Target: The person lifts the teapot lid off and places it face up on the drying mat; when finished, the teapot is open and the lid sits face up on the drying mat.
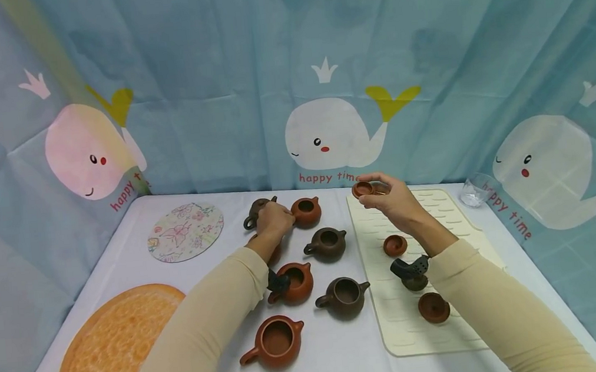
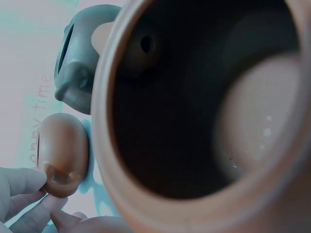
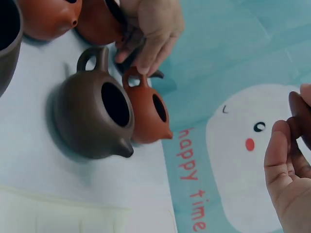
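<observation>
At the back of the table, my left hand (image 1: 275,220) pinches the handle of a small reddish-brown teapot (image 1: 307,213). That teapot has no lid on, and its spout points right. The left wrist view shows the fingers (image 2: 26,180) at its handle, partly behind the curve of the handle. My right hand (image 1: 396,202) holds a reddish-brown teapot lid (image 1: 363,189) between thumb and fingers, raised above the far edge of the cream mat, underside facing me. Just left of my left hand stands a dark brown teapot (image 1: 259,210), partly hidden by it.
Several lidless teapots stand nearer, including dark ones (image 1: 330,244) and a reddish one (image 1: 278,342). On the cream mat (image 1: 404,339) lie a reddish lid (image 1: 395,245), another (image 1: 434,307) and a dark lid (image 1: 415,282). A glass (image 1: 475,192) stands back right; an orange round mat (image 1: 123,349) lies left.
</observation>
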Demonstrator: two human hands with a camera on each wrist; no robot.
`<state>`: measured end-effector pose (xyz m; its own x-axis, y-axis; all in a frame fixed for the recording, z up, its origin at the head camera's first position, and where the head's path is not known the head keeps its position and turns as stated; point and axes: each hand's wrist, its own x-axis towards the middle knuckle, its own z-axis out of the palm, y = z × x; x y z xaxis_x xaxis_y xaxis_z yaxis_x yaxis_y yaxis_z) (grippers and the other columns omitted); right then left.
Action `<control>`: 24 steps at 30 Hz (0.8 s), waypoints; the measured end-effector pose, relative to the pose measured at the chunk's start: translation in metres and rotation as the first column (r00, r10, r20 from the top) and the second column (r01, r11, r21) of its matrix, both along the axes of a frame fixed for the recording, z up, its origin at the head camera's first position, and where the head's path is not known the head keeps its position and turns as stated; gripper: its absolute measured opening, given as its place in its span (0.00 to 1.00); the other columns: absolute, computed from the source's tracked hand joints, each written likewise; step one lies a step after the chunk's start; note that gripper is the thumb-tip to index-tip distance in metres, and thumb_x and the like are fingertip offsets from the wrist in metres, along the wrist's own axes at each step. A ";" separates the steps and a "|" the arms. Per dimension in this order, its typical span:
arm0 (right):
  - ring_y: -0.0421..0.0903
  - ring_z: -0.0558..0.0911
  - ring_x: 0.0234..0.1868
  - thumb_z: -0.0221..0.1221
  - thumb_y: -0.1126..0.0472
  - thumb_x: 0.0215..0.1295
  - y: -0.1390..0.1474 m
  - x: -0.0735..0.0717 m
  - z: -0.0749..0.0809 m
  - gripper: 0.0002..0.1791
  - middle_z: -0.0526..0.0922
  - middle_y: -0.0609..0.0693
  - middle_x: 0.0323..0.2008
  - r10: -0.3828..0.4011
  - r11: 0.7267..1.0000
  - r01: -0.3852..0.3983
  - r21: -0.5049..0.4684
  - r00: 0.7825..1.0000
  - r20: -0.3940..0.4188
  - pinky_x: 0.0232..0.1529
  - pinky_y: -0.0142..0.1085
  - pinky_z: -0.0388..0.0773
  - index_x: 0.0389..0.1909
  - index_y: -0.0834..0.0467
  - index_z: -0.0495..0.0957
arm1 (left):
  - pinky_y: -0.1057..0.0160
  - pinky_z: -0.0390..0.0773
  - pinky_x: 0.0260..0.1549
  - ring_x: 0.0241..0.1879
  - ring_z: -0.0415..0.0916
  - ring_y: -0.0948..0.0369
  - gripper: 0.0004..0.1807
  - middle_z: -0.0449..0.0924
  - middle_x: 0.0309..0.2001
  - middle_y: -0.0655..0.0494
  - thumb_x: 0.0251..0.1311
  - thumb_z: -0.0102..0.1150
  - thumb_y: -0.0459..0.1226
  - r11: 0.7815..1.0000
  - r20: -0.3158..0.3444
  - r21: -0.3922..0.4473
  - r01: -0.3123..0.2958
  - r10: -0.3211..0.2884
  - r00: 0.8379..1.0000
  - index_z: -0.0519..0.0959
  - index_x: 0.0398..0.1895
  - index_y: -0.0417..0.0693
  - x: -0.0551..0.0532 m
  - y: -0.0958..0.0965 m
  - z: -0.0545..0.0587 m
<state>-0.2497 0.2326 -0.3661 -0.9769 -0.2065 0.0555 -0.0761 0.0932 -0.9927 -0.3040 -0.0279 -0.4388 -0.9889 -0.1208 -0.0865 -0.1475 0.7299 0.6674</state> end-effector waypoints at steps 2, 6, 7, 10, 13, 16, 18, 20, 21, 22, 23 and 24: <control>0.51 0.76 0.53 0.61 0.70 0.62 0.006 0.002 0.000 0.27 0.73 0.62 0.54 -0.015 0.999 0.016 0.050 1.000 -0.016 0.49 0.39 0.75 0.62 0.66 0.66 | 0.56 0.76 0.35 0.34 0.77 0.55 0.04 0.84 0.33 0.55 0.55 0.66 0.37 1.000 -0.002 -0.001 -0.001 0.001 1.000 0.88 0.30 0.49 0.000 0.000 0.000; 0.53 0.75 0.56 0.63 0.68 0.62 0.020 0.009 0.002 0.28 0.71 0.63 0.55 -0.036 0.990 0.041 0.137 0.999 -0.037 0.51 0.40 0.74 0.63 0.66 0.67 | 0.55 0.76 0.36 0.35 0.78 0.55 0.04 0.84 0.34 0.55 0.56 0.66 0.38 1.000 0.003 0.004 -0.002 0.002 1.000 0.88 0.31 0.49 0.000 0.001 0.000; 0.53 0.75 0.56 0.64 0.66 0.62 0.024 0.010 0.003 0.28 0.71 0.62 0.55 -0.044 0.984 0.050 0.171 0.998 -0.041 0.50 0.39 0.75 0.62 0.65 0.67 | 0.55 0.76 0.36 0.36 0.78 0.55 0.04 0.84 0.34 0.55 0.56 0.67 0.38 1.000 0.004 0.005 -0.004 0.004 1.000 0.88 0.31 0.49 0.000 0.002 0.000; 0.55 0.75 0.56 0.64 0.66 0.63 0.036 0.014 0.005 0.28 0.70 0.63 0.56 -0.045 0.974 0.056 0.218 0.998 -0.051 0.49 0.39 0.76 0.63 0.65 0.67 | 0.55 0.76 0.37 0.36 0.78 0.54 0.04 0.84 0.34 0.55 0.55 0.67 0.38 1.000 0.004 0.009 -0.012 0.012 1.000 0.88 0.31 0.49 -0.001 0.002 0.000; 0.54 0.75 0.56 0.63 0.66 0.64 0.050 0.017 0.005 0.28 0.69 0.63 0.57 -0.051 0.964 0.065 0.258 0.997 -0.061 0.48 0.37 0.77 0.63 0.64 0.67 | 0.54 0.76 0.38 0.37 0.78 0.53 0.04 0.84 0.33 0.55 0.55 0.67 0.38 1.000 0.000 0.006 -0.016 0.016 1.000 0.88 0.31 0.49 -0.002 0.002 0.000; 0.51 0.76 0.54 0.62 0.66 0.64 0.064 0.019 0.004 0.28 0.68 0.63 0.58 -0.066 0.954 0.083 0.289 0.996 -0.067 0.47 0.37 0.77 0.63 0.63 0.66 | 0.54 0.76 0.39 0.38 0.78 0.53 0.04 0.84 0.33 0.55 0.55 0.67 0.38 1.000 -0.003 0.001 -0.012 0.012 1.000 0.88 0.31 0.49 -0.003 0.002 0.000; 0.48 0.77 0.53 0.62 0.66 0.64 0.072 0.020 0.003 0.28 0.68 0.63 0.58 -0.078 0.945 0.095 0.314 0.995 -0.066 0.46 0.35 0.77 0.64 0.64 0.66 | 0.54 0.76 0.39 0.38 0.78 0.53 0.04 0.84 0.34 0.54 0.55 0.67 0.38 1.000 -0.002 0.001 -0.006 0.006 1.000 0.88 0.32 0.49 -0.003 0.002 0.000; 0.46 0.77 0.51 0.62 0.67 0.64 0.078 0.021 0.001 0.28 0.68 0.63 0.58 -0.087 0.940 0.103 0.327 0.994 -0.062 0.46 0.35 0.77 0.64 0.66 0.65 | 0.54 0.76 0.39 0.38 0.78 0.53 0.04 0.84 0.34 0.54 0.55 0.67 0.38 1.000 0.000 -0.002 -0.007 0.007 1.000 0.88 0.32 0.49 -0.003 0.001 0.001; 0.45 0.78 0.50 0.62 0.67 0.64 0.081 0.021 -0.001 0.28 0.68 0.63 0.58 -0.092 0.935 0.108 0.338 0.994 -0.062 0.45 0.34 0.77 0.64 0.66 0.65 | 0.54 0.76 0.39 0.38 0.78 0.53 0.05 0.84 0.35 0.54 0.55 0.67 0.38 1.000 0.002 -0.004 -0.008 0.008 1.000 0.88 0.32 0.49 -0.002 0.001 0.000; 0.44 0.78 0.49 0.62 0.67 0.64 0.084 0.022 -0.003 0.28 0.69 0.64 0.58 -0.097 0.931 0.113 0.347 0.993 -0.063 0.44 0.33 0.77 0.64 0.67 0.65 | 0.54 0.76 0.39 0.38 0.78 0.53 0.05 0.84 0.35 0.54 0.55 0.67 0.38 1.000 0.004 -0.007 -0.009 0.009 1.000 0.88 0.32 0.49 -0.002 0.001 0.000; 0.44 0.78 0.48 0.61 0.67 0.65 0.087 0.022 -0.004 0.28 0.69 0.64 0.58 -0.101 0.926 0.118 0.359 0.993 -0.066 0.44 0.33 0.77 0.64 0.67 0.65 | 0.55 0.76 0.38 0.38 0.78 0.53 0.05 0.84 0.35 0.54 0.55 0.67 0.38 1.000 0.005 -0.009 -0.012 0.012 1.000 0.88 0.32 0.49 -0.002 0.001 0.000; 0.43 0.78 0.48 0.61 0.67 0.65 0.089 0.022 -0.006 0.28 0.69 0.64 0.57 -0.108 0.921 0.126 0.369 0.992 -0.070 0.43 0.33 0.77 0.64 0.67 0.66 | 0.55 0.76 0.38 0.38 0.78 0.53 0.04 0.84 0.34 0.54 0.55 0.67 0.38 1.000 0.004 -0.011 -0.015 0.015 1.000 0.88 0.32 0.49 -0.002 0.000 0.000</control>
